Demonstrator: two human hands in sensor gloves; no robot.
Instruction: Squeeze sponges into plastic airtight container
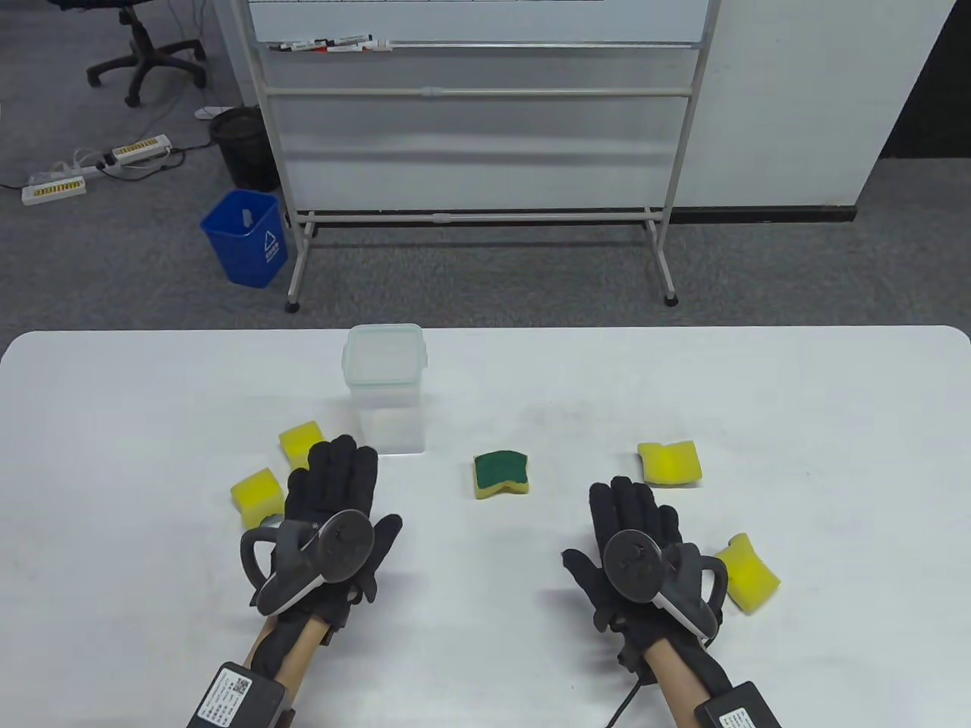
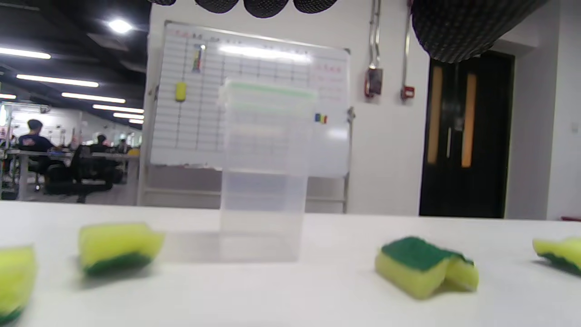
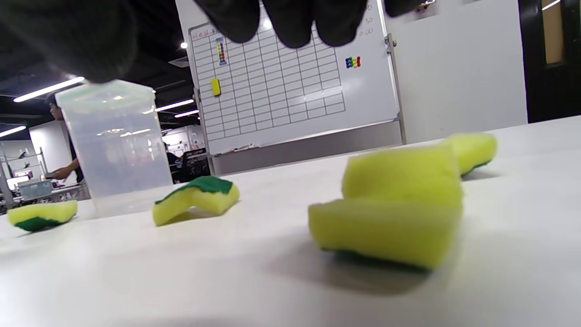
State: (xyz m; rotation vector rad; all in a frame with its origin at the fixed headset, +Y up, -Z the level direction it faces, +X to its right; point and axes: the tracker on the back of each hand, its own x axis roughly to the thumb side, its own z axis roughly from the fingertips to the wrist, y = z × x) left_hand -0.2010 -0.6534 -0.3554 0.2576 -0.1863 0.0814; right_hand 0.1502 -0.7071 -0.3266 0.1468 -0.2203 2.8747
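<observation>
A clear plastic container (image 1: 383, 390) with a green-tinted rim stands upright on the white table (image 1: 152, 394). Several yellow sponges lie around it: two at its left (image 1: 302, 442) (image 1: 256, 497), one green side up in the middle (image 1: 501, 474), and two at the right (image 1: 669, 461) (image 1: 747, 572). My left hand (image 1: 337, 474) lies flat on the table, fingers stretched, just right of the two left sponges and holding nothing. My right hand (image 1: 633, 508) lies flat and empty between the middle and right sponges. The container (image 2: 263, 181) (image 3: 115, 145) shows in both wrist views.
A whiteboard stand (image 1: 478, 212), a blue bin (image 1: 246, 236) and a black bin (image 1: 244, 148) stand on the floor beyond the table's far edge. An office chair (image 1: 144, 53) is at the far left. A bent yellow sponge (image 3: 395, 209) lies close in the right wrist view.
</observation>
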